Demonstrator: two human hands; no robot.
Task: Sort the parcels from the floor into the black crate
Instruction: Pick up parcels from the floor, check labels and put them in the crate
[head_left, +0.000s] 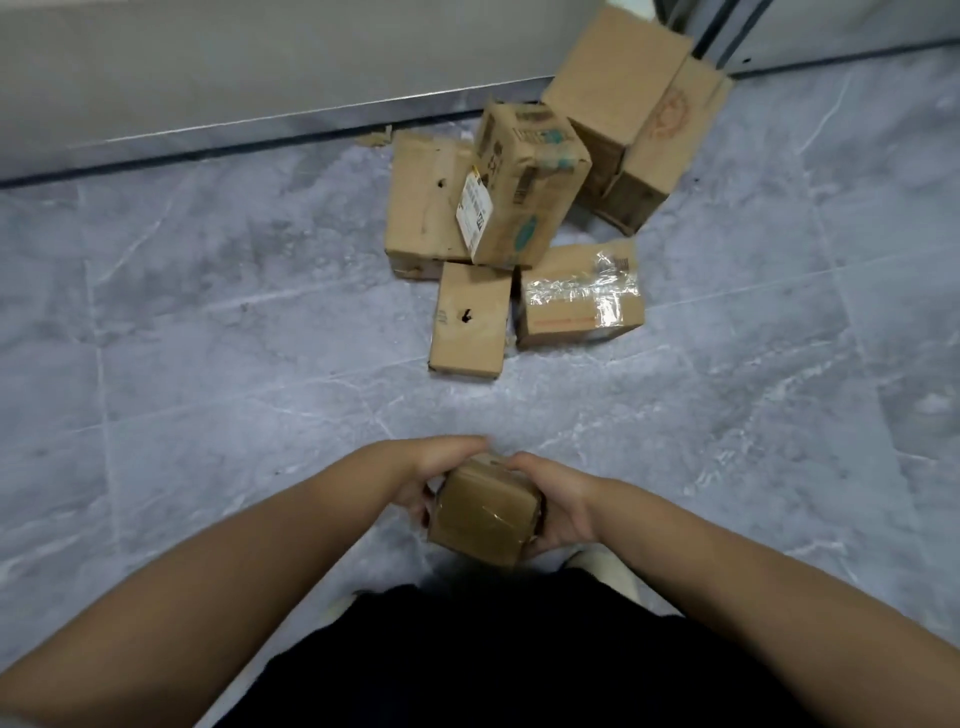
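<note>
Left hand (441, 467), right hand (558, 506) grip small parcel (485, 512); floor (208, 338).

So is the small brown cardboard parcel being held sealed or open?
Sealed: the small brown cardboard parcel has tape across its closed face; left hand and right hand grip it.

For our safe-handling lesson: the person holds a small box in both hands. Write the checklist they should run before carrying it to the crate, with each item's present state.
1. Left hand and right hand both grip the small box: ok.
2. Small box taped shut: ok.
3. Black crate in sight: not ok, out of view.
4. Floor ahead of the feet bare: ok.
5. Remaining pile steady: not ok, the labelled box sits tilted on the others.
</note>
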